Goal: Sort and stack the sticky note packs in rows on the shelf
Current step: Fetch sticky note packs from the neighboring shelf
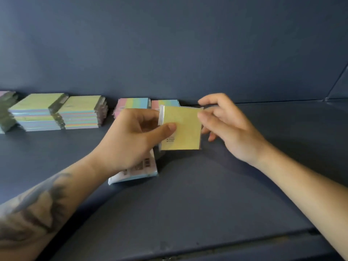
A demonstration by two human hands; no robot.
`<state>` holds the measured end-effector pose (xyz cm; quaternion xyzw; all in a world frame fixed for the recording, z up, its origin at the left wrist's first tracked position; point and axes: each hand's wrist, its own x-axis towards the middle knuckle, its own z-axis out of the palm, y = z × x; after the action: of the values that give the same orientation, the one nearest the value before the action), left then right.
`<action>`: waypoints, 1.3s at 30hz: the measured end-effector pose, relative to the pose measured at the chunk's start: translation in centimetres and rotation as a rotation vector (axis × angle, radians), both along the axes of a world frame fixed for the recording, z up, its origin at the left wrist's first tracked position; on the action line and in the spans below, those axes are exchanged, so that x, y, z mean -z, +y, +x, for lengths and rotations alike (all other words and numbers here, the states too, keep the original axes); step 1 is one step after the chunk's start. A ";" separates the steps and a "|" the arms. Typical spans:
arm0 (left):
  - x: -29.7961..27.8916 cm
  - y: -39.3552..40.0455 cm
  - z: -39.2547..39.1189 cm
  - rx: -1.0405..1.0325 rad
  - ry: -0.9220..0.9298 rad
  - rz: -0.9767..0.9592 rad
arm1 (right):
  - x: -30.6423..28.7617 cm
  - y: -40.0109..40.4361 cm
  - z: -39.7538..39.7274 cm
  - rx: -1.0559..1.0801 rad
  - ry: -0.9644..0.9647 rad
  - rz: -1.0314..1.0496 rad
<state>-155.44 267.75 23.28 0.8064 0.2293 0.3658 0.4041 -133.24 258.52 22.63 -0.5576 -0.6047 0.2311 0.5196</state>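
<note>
My left hand (131, 140) pinches a yellow sticky note pack (185, 129) by its left edge, thumb on the face, holding it above the dark blue shelf (207, 194). My right hand (224, 125) pinches the pack's upper right corner with curled fingers. Under my left hand lies a light blue pack (140, 172) with a white barcode label, flat on the shelf. Along the back wall stand two short piles of striped pastel packs (134, 103), partly hidden behind my hands. Further left are taller stacks of multicolour packs (56, 113).
The shelf's back wall (169, 53) rises right behind the stacks. Its front lip (226, 247) runs along the bottom. A side panel corner (337, 91) closes the far right. Another stack (5, 110) is cut off at the left edge.
</note>
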 end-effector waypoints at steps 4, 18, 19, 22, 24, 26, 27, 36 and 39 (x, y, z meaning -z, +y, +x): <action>-0.5 -0.4 -0.1 0.009 -0.049 -0.143 | 0.1 -0.9 -1.4 0.180 -0.663 0.381; -3.7 0.2 -6.0 -0.105 0.380 0.245 | -2.1 1.4 -5.0 0.098 -0.899 0.185; -3.5 0.8 -7.3 -0.169 0.425 0.293 | -2.8 2.3 -5.8 0.084 -0.903 0.160; -2.9 2.0 -11.6 -0.352 0.594 0.381 | -4.3 5.7 -8.7 0.052 -0.908 0.110; -2.3 2.5 -14.2 -0.452 0.680 0.467 | -4.8 8.3 -10.9 0.035 -0.921 0.097; -1.7 2.9 -16.5 -0.518 0.787 0.465 | -4.9 10.9 -13.1 0.026 -0.944 0.093; -1.3 3.2 -17.5 -0.545 0.837 0.437 | -4.9 12.1 -14.1 0.025 -0.955 0.084; 1.5 4.7 -21.0 -0.595 0.856 0.254 | -4.1 18.7 -18.7 0.097 -1.028 -0.013; 1.8 4.9 -20.9 -0.604 0.845 0.257 | -3.9 19.3 -18.7 0.093 -1.016 -0.020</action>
<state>-176.33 272.60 21.49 0.8245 0.5473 0.1345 0.0511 -151.94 277.80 26.48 -0.6309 -0.7533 -0.0868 0.1641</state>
